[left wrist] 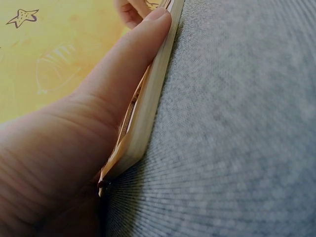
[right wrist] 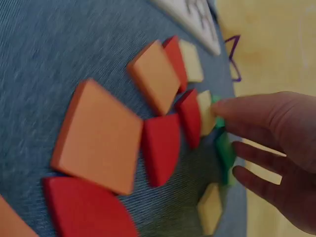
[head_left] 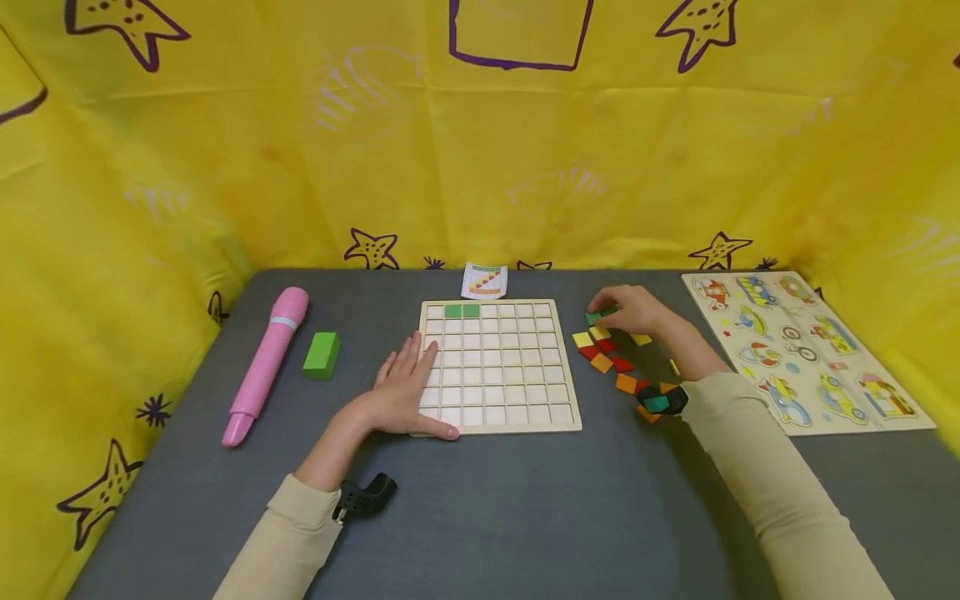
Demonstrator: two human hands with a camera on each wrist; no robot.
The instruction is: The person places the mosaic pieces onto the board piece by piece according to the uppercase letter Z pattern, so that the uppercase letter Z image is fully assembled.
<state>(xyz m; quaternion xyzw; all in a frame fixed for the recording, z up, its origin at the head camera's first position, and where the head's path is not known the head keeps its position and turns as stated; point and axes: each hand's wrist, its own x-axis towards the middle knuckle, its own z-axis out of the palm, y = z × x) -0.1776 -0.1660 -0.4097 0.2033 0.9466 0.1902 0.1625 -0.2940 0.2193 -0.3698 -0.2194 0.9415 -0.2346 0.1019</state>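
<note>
A wooden grid board (head_left: 492, 367) lies on the table with two green tiles (head_left: 462, 311) in its far row. My left hand (head_left: 405, 385) rests on the board's left side, fingers straight and the thumb (left wrist: 148, 37) along the near edge. Right of the board, my right hand (head_left: 628, 310) is at the far end of the loose tiles. Its thumb and fingertips pinch a green tile (right wrist: 217, 112), and another dark green tile (right wrist: 224, 150) lies by the other fingers. Red tiles (right wrist: 162, 148), orange tiles (right wrist: 101, 136) and yellow tiles (right wrist: 210, 207) are scattered nearer the wrist.
A small pattern card (head_left: 484, 282) stands behind the board. To the left are a green block (head_left: 322, 356) and a pink marker-shaped stick (head_left: 266, 367). A picture puzzle board (head_left: 810, 354) lies at the right, beyond my right forearm. Yellow cloth (head_left: 480, 167) hangs behind the table.
</note>
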